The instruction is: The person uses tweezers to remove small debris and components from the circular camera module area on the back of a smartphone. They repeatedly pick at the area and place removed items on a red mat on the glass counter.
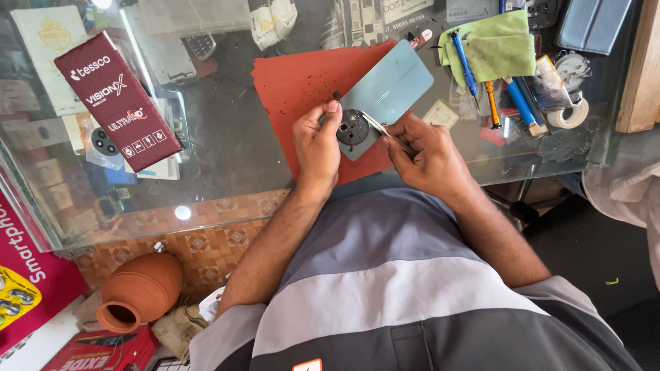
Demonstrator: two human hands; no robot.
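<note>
A thin pale-blue phone back cover [386, 93] is lying on a red work mat [295, 82] at the middle of the glass counter [227, 172], its dark round camera ring [353, 128] at the six-o'clock end. The left hand [317, 148] is pinching that end at the edge, fingers closed on it, while the right hand [430, 154], at three o'clock, is clamping slim metal tweezers [385, 132] against the ring. The panel looks light, slightly flexible and easily scratched (best held by its rims). Screwdrivers [491, 103] and a green cloth [495, 45] are sitting at two o'clock.
</note>
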